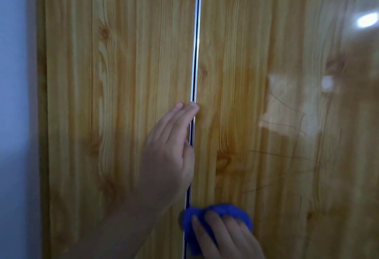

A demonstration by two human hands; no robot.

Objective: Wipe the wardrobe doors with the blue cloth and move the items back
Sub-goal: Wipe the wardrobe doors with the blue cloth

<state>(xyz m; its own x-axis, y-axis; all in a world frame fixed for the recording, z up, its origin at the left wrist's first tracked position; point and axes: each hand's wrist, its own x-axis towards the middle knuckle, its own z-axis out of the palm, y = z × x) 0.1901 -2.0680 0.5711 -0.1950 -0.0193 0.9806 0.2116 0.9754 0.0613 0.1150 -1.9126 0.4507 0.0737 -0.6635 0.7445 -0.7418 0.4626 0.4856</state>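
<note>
Gleaming pine-grain wardrobe doors (123,74), pale wall (14,94) left

Glossy pine-grain wardrobe doors (123,74), metal strip (196,53) down the centre seam, blue cloth (221,210) pressed against right-hand door near seam

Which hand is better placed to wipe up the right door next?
Right. The right hand presses the blue cloth on the right door; the left hand lies flat and bare at the seam.
</note>
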